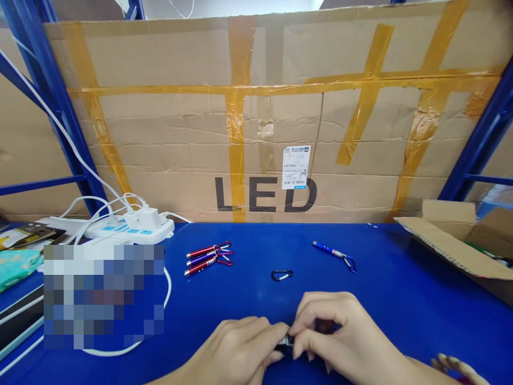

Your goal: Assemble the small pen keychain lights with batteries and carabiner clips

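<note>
My left hand (pixel 244 342) is closed around a small black penlight (pixel 285 340), most of which the fingers cover; a bit of its pale label shows. The thumb and forefinger of my right hand (pixel 340 331) pinch the penlight's right end. Just beyond the hands lies a loose black carabiner clip (pixel 282 275) on the blue table (pixel 248 299). Farther left, several penlights with carabiners lie side by side: a red one (pixel 202 251), a purple one (pixel 201 259) and another red one (pixel 200 267). A blue penlight (pixel 328 249) with its blue carabiner lies apart at the right.
A white power strip (pixel 160 230) with plugs and cables stands at the back left, above a pixelated patch. A large taped cardboard sheet (pixel 180 133) marked LED closes off the back. At the right edge is an open cardboard box (pixel 444 246). Blue rack posts (pixel 476 133) frame both sides.
</note>
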`<act>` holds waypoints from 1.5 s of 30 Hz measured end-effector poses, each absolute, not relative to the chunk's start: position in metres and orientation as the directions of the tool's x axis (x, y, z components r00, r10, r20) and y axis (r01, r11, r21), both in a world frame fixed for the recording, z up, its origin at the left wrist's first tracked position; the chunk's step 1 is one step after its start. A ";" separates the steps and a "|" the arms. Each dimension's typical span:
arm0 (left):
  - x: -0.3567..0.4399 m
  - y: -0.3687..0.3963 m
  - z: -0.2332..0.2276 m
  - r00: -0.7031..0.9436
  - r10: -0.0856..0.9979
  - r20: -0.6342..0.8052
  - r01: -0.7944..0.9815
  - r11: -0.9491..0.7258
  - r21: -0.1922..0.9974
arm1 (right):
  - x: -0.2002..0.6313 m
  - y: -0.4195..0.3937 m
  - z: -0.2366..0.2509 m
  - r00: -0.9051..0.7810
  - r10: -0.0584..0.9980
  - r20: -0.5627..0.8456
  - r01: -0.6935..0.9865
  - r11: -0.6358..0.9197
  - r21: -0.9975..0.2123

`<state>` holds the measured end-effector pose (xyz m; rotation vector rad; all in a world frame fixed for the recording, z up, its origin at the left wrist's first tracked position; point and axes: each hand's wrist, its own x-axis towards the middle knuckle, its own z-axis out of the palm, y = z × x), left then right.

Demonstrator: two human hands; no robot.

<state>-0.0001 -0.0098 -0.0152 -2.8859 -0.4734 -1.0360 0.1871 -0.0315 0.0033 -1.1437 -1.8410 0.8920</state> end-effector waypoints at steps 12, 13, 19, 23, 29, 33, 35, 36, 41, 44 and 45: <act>0.001 -0.002 -0.015 0.701 0.417 0.578 0.282 -0.907 0.312 | 0.185 -0.020 0.008 -0.326 0.925 -0.196 0.141 -0.158 -0.977; 0.001 -0.001 -0.016 0.698 0.421 0.579 0.285 -0.905 0.315 | 0.186 -0.019 0.007 -0.339 0.921 -0.190 0.123 -0.157 -0.980; -0.001 0.005 -0.023 0.721 0.434 0.540 0.340 -0.901 0.270 | 0.187 -0.017 0.001 -0.351 0.921 -0.171 0.124 -0.135 -0.983; -0.001 0.008 -0.023 0.712 0.474 0.518 0.356 -0.880 0.315 | 0.188 -0.016 0.000 -0.372 0.918 -0.136 0.124 -0.096 -0.988; -0.002 0.003 -0.010 0.740 0.480 0.471 0.343 -0.872 0.349 | 0.187 -0.016 0.001 -0.381 0.918 -0.113 0.101 -0.080 -0.992; 0.001 0.000 -0.006 0.715 0.480 0.509 0.348 -0.875 0.336 | 0.186 -0.017 0.002 -0.402 0.910 -0.105 0.141 -0.052 -0.989; 0.002 -0.001 -0.005 0.706 0.493 0.509 0.366 -0.869 0.334 | 0.186 -0.016 -0.001 -0.419 0.902 -0.103 0.158 -0.039 -0.987; 0.003 -0.002 -0.005 0.705 0.495 0.509 0.372 -0.868 0.329 | 0.187 -0.016 -0.004 -0.427 0.898 -0.101 0.163 -0.033 -0.986; 0.003 -0.004 -0.005 0.704 0.501 0.503 0.401 -0.865 0.301 | 0.190 -0.010 -0.016 -0.456 0.883 -0.112 0.170 -0.037 -0.985; 0.002 -0.003 -0.007 0.719 0.507 0.475 0.413 -0.862 0.294 | 0.189 -0.009 -0.017 -0.456 0.881 -0.122 0.181 -0.042 -0.983; 0.002 -0.003 -0.008 0.726 0.508 0.464 0.414 -0.861 0.294 | 0.189 -0.009 -0.017 -0.456 0.882 -0.123 0.187 -0.040 -0.982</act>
